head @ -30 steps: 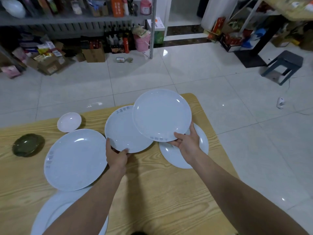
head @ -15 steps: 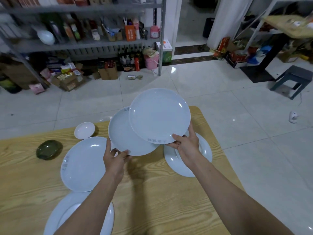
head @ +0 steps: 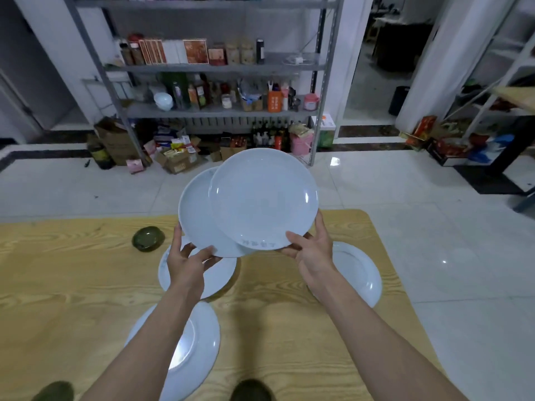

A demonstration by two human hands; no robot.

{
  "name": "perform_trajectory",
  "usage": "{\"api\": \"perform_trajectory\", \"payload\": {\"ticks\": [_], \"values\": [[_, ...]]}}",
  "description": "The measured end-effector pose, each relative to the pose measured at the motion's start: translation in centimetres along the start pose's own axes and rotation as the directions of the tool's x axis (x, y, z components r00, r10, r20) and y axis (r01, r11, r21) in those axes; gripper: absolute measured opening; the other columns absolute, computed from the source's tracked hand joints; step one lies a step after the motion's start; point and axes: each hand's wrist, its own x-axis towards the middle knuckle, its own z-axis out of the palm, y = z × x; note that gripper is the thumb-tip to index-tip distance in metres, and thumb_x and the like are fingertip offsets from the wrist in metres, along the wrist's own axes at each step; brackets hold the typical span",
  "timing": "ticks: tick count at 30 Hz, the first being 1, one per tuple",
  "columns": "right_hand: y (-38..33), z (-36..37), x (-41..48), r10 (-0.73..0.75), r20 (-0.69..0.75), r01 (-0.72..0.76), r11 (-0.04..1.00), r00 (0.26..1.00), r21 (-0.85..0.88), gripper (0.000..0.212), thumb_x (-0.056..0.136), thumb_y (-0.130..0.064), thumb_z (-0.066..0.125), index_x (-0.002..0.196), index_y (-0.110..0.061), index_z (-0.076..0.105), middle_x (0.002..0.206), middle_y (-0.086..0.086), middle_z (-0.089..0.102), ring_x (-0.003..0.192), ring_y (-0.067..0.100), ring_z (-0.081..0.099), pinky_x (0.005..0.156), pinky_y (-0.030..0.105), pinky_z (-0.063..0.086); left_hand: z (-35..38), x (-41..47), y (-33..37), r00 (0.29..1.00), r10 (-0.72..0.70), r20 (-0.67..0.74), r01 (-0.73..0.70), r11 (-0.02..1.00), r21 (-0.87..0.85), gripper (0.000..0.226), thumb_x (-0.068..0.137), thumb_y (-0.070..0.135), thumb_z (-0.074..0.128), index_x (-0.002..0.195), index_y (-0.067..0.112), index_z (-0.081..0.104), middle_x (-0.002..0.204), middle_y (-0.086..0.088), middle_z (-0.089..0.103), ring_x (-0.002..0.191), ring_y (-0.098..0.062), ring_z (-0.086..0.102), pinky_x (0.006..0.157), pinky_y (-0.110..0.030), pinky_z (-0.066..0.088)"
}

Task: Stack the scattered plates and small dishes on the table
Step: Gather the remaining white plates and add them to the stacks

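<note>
Both held plates have come up off the table since a moment ago, and now sit raised in front of the shelves rather than low over the wood. The right hand (head: pixel 311 250) grips the upper white plate (head: pixel 263 198) at its near rim, thumb on top and fingers curled underneath, closed firmly on it. The left hand (head: pixel 185 261) holds the lower white plate (head: pixel 194 209) at its near edge, thumb pressed on the rim with the fingers partly spread below it. The upper plate overlaps the lower one, covering most of its right side; whether the two touch cannot be told. Three more white plates lie flat on the wooden table (head: pixel 289 328): one (head: pixel 220 273) just beneath the left hand, one (head: pixel 359 273) to the right beside the right forearm, and one (head: pixel 197 351) near the front edge, partly hidden by the left arm. A small dark green dish (head: pixel 148 238) rests near the far edge of the table, well apart from the raised plates, left of the left hand.
</note>
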Motion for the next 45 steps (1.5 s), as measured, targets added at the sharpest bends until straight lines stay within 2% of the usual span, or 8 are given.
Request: {"api": "perform_trajectory", "payload": {"ticks": [4,7,11,19,24,30,39,45], "values": [[0.5,2.9,-2.7,-0.012,0.029,0.012,1.000,1.000,0.020,0.090,0.085,0.019,0.060,0.150,-0.039,0.037,0.124,0.003,0.063,0.104,0.028,0.070,0.077,0.047,0.061,-3.7,-1.5,2.4,0.997,0.081,-0.015,-0.081,0.997,-0.006,0.091,0.074,-0.020,0.067,0.143,0.035,0.047,0.117,-0.007,0.058,0.100,-0.026,0.065,0.074,-0.040,0.061],[1.6,5.9,-5.4,-0.010,0.048,0.008,1.000,0.999,0.023,0.090,0.086,0.018,0.060,0.151,-0.038,0.035,0.126,0.005,0.062,0.103,0.029,0.070,0.074,0.044,0.061,-7.8,-3.1,4.2,0.993,0.115,-0.037,-0.116,0.993,-0.029,0.085,0.075,-0.017,0.068,0.129,0.047,0.056,0.116,-0.010,0.059,0.099,-0.028,0.066,0.075,-0.042,0.061],[4.2,10.4,-9.9,-0.009,0.074,0.006,0.999,0.997,0.031,0.090,0.085,0.019,0.060,0.152,-0.036,0.034,0.126,0.009,0.062,0.102,0.030,0.070,0.071,0.043,0.061,-15.0,-5.6,7.0,0.991,0.108,-0.082,-0.116,0.988,-0.101,0.095,0.078,-0.019,0.064,0.150,0.035,0.035,0.121,-0.013,0.061,0.091,-0.025,0.069,0.068,-0.037,0.061],[11.9,19.9,-18.7,0.055,0.142,-0.064,0.996,0.988,0.065,0.088,0.086,0.020,0.057,0.152,-0.034,0.035,0.119,0.006,0.065,0.093,0.032,0.072,0.078,0.051,0.060,-29.9,-10.7,11.1,0.977,0.109,-0.181,-0.133,0.983,-0.124,0.097,0.078,-0.022,0.063,0.153,0.031,0.031,0.123,-0.005,0.061,0.100,-0.022,0.067,0.067,-0.037,0.061],[15.8,26.2,-21.5,0.108,0.207,-0.119,0.992,0.972,0.040,0.089,0.086,0.019,0.057,0.153,-0.034,0.032,0.121,0.008,0.064,0.092,0.031,0.073,0.075,0.046,0.061,-37.6,-11.5,13.5,0.956,0.101,-0.277,-0.143,0.980,-0.136,0.098,0.079,-0.021,0.063,0.152,0.035,0.030,0.128,-0.002,0.057,0.103,-0.018,0.064,0.078,-0.044,0.060],[19.9,34.6,-21.2,0.153,0.276,-0.160,0.987,0.949,0.001,0.090,0.084,0.021,0.059,0.152,-0.033,0.035,0.127,0.011,0.062,0.099,0.035,0.071,0.074,0.047,0.061,-45.8,-8.8,16.0,0.920,0.104,-0.379,-0.180,0.969,-0.171,0.093,0.081,-0.020,0.062,0.148,0.039,0.037,0.136,-0.003,0.056,0.108,-0.024,0.066,0.078,-0.045,0.060],[24.9,48.8,-16.9,0.204,0.361,-0.210,0.977,0.910,-0.023,0.097,0.082,0.024,0.058,0.155,-0.031,0.027,0.109,0.002,0.063,0.092,0.033,0.073,0.074,0.050,0.061,-55.8,-0.3,21.9,0.879,0.144,-0.454,-0.237,0.959,-0.154,0.092,0.082,-0.021,0.061,0.151,0.035,0.033,0.125,0.002,0.060,0.103,-0.023,0.066,0.068,-0.037,0.062],[27.1,56.0,-14.5,0.221,0.381,-0.228,0.973,0.898,-0.027,0.096,0.082,0.025,0.057,0.154,-0.031,0.028,0.108,-0.001,0.062,0.092,0.035,0.072,0.070,0.048,0.062,-61.5,4.8,24.6,0.873,0.098,-0.477,-0.197,0.967,-0.163,0.095,0.082,-0.021,0.060,0.152,0.035,0.030,0.136,-0.005,0.056,0.114,-0.030,0.063,0.082,-0.048,0.059]]}}
